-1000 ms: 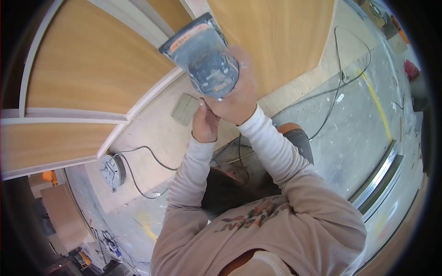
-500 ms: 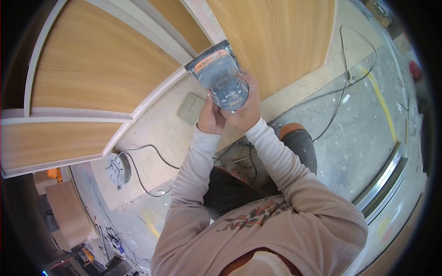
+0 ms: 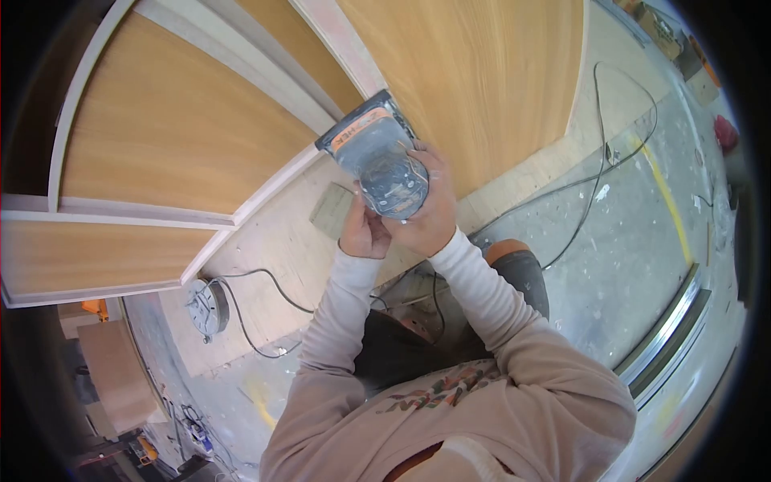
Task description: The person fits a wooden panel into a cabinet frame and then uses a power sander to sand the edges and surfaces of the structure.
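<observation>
In the middle of the head view I hold a dusty blue-grey power sander [image 3: 391, 173] with an orange band near its flat, square front end. My right hand [image 3: 432, 210] wraps round its right side, the thumb over the body. Closed against its lower left side is my left hand [image 3: 364, 230], with its fingers partly hidden under the tool. The sander's front end overlaps the white edge of a wooden cabinet frame [image 3: 281, 181]. Just left of my left hand, a greyish flat block [image 3: 332, 210] lies on the pale board.
Wood-faced panels with white edging [image 3: 185, 120] stand ahead and to the left. A round cable reel [image 3: 207, 308] sits at the left, its black cord running over the board. Another cable [image 3: 598, 153] loops across the floor at right, near metal profiles [image 3: 662, 329].
Both hands have come slightly down toward my body with the sander still in them. The view has shifted a little.
</observation>
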The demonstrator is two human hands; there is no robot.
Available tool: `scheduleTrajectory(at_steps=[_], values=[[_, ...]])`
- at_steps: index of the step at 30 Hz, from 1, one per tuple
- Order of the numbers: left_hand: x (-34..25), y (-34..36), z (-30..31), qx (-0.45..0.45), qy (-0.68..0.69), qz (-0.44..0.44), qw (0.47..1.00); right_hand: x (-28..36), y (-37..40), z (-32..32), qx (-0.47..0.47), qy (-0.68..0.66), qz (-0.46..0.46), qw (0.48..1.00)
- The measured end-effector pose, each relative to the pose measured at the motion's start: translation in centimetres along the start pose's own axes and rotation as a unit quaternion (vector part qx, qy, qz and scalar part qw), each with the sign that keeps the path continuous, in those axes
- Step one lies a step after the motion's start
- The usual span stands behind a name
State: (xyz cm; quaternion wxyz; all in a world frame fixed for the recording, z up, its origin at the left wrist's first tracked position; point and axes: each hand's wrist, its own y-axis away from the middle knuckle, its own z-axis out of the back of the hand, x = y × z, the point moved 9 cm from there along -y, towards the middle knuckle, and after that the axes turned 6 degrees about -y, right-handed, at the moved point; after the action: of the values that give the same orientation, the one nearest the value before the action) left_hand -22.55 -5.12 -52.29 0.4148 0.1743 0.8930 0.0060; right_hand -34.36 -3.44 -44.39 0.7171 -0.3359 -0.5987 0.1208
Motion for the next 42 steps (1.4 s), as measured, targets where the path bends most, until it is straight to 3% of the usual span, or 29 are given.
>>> scheduleTrajectory(at_steps=[8, 13, 19, 25, 27, 30, 37, 42], values=[[-1.0, 0.4, 0.2, -0.08, -0.017, 0.012, 0.997, -1.1, 0.5, -0.9, 0.004, -0.051, -0.037, 0.998], [-2.4, 0.0, -1.6, -0.067, 0.008, -0.003, 0.998, 1.6, -2.4, -0.6, 0.033, -0.011, 0.023, 0.999], [-1.5, 1.0, -0.2, -0.185, 0.009, 0.004, 0.983, 0.1, -1.2, -1.0, 0.028, -0.049, -0.011, 0.998], [-4.6, 0.2, -0.9, -0.193, 0.018, -0.054, 0.98, 2.0, -3.5, -1.9, 0.038, -0.054, -0.005, 0.998], [-4.9, 0.3, -1.7, -0.156, -0.007, -0.066, 0.985, 1.4, -3.3, -2.0, 0.043, -0.068, -0.017, 0.997], [-3.3, 1.2, -0.6, -0.22, 0.004, -0.05, 0.974, 0.5, -1.6, -1.8, 0.049, -0.093, -0.029, 0.994], [-3.8, 0.6, -1.1, -0.201, -0.005, -0.075, 0.977, 0.7, -2.6, -1.7, 0.045, -0.083, -0.02, 0.995], [-4.3, -0.5, -2.1, -0.152, 0.012, -0.045, 0.987, 1.2, -3.8, -1.1, 0.033, -0.073, -0.017, 0.997]])
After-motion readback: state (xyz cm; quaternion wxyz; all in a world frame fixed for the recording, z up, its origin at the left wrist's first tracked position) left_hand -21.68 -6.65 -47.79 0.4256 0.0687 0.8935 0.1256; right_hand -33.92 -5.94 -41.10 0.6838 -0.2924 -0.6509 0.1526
